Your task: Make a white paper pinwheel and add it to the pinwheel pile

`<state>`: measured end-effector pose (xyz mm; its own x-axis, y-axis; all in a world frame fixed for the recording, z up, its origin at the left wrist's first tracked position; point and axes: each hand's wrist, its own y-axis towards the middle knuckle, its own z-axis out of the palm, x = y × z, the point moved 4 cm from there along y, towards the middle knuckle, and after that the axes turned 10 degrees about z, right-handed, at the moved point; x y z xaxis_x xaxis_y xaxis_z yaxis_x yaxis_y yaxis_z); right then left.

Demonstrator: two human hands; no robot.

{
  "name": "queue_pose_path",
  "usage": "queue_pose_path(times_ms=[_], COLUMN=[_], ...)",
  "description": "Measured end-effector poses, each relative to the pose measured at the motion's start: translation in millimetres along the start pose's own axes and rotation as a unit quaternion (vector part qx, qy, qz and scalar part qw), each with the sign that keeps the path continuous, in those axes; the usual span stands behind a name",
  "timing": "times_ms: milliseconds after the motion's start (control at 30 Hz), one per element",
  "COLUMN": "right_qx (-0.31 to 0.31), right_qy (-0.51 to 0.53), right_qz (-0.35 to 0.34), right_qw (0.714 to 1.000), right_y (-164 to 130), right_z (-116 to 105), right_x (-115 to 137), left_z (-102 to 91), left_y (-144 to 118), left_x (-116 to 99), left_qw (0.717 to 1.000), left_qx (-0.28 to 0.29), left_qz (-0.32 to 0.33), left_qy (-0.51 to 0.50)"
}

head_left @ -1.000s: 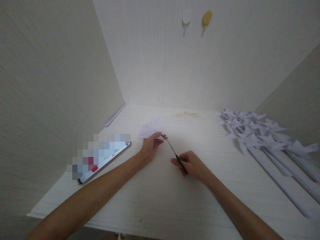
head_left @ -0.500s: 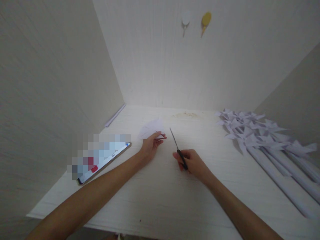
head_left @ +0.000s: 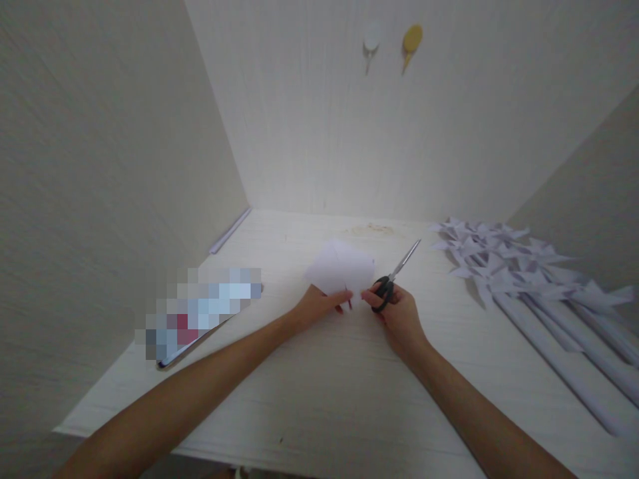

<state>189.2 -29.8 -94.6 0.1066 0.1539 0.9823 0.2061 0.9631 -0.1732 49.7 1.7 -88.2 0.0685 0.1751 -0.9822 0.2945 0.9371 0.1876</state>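
A white sheet of paper (head_left: 333, 265), with a line running down from its top corner, is held just above the white table in front of me. My left hand (head_left: 324, 301) pinches it at the near edge, thumb on top. Close by on the right, my right hand (head_left: 392, 305) is closed around the black handles of a pair of scissors (head_left: 385, 293). The blades look closed and point up and to the right, away from the paper. The thumb of my right hand comes near the paper's right side; I cannot tell whether it touches.
On the right lie several white paper pinwheels (head_left: 492, 263) with rolled-paper sticks (head_left: 554, 362). A phone (head_left: 210, 336), its screen blurred, leans at the left. A thin paper roll (head_left: 230, 230) lies by the left wall. White (head_left: 371, 36) and yellow (head_left: 413, 38) hooks hang on the back wall.
The paper has moved right and turned, now showing its face more fully. The scissors have swung from pointing up-left to up-right. Both hands have come closer together.
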Motion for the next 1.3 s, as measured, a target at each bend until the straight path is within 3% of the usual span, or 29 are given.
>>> queue_pose_path(times_ms=[267,367,633,833,967,1133,1300], right_qx=[-0.031,-0.062,-0.135,-0.112,-0.097,-0.134,-0.137], right_qy=[-0.024,-0.023,0.103,0.212,0.206,0.217,0.13], right_qz=[-0.05,-0.061,-0.079,-0.079,-0.073,-0.086,-0.081], right_qw=[0.998,0.996,0.982,0.968,0.971,0.963,0.979], right_y=[1,3,8,10,10,12,12], right_z=[-1,-5,-16,-17,-15,-18,-17], right_x=[3,2,1,3,3,1,3], left_z=[-12.6,-16.5,-8.4,1.8,6.6,1.7,-5.7], left_y=[10,11,8,0,-4,-3,-2], left_x=[9,8,3,0,1,-2,3], left_qw=[0.982,0.977,0.996,0.993,0.989,0.999,0.994], left_qx=[-0.126,-0.144,-0.023,0.098,0.124,0.018,-0.088], left_qz=[0.007,0.016,-0.004,-0.039,-0.059,-0.006,-0.027], left_qy=[-0.141,-0.157,-0.091,-0.048,-0.045,0.028,-0.053])
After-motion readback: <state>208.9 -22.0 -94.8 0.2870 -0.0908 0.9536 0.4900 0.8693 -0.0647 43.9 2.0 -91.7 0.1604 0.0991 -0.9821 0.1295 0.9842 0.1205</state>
